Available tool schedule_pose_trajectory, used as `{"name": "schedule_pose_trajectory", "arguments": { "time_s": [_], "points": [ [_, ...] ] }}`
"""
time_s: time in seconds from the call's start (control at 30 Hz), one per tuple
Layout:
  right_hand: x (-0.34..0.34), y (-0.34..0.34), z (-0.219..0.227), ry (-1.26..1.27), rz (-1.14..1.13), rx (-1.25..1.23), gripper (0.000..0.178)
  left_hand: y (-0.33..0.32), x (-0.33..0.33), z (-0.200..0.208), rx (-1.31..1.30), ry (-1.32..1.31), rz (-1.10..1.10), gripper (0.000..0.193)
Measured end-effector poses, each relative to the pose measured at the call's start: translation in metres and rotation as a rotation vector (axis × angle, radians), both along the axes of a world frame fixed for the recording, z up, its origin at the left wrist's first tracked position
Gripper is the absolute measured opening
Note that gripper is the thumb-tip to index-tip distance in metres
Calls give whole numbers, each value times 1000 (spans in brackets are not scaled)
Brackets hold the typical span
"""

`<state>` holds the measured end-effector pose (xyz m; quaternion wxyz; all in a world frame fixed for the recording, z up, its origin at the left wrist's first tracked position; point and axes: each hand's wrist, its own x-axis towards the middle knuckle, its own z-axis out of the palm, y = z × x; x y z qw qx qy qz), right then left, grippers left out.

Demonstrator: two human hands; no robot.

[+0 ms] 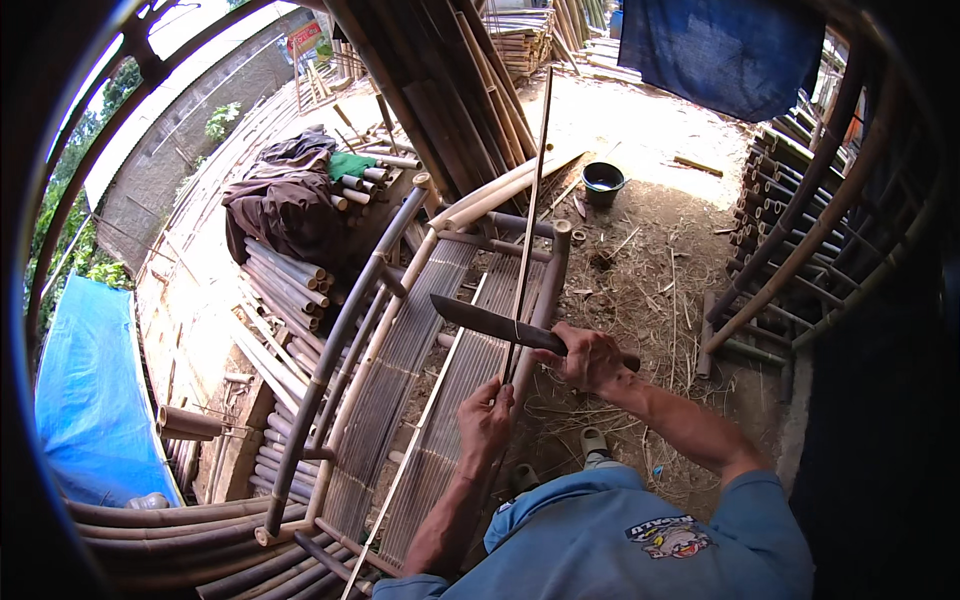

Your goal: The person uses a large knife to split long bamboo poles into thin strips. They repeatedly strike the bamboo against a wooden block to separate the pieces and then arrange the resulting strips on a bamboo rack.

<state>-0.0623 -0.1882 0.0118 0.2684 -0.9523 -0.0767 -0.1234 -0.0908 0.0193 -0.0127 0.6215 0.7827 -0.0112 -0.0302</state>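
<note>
Resting above left hand (484, 418): knife (495, 325).

A small red-and-white sign (304, 38) stands far off by the wall.

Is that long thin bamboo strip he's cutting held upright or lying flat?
Upright, roughly. The bamboo strip rises from the left hand gripping its lower end, while the right hand holds the knife blade across it.

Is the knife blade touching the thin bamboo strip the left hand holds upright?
Touching. The head view shows the knife blade crossing the strip with no gap, the left hand gripping the strip just below.
</note>
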Motion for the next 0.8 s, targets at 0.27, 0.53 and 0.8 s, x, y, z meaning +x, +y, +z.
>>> {"name": "schedule_pose_trajectory", "arguments": {
  "time_s": [0.27, 0.53, 0.8],
  "points": [
    [15, -55, -2, 121, -137, 42, 66, -11, -29, 15, 148, 133, -114, 29],
    [27, -124, -16, 172, -281, 31, 69, 2, -70, 3, 164, 127, -191, 20],
    [32, -145, -15, 81, -274, 28, 64, 13, -87, 6, 248, 58, -215, 22]
  ]
}}
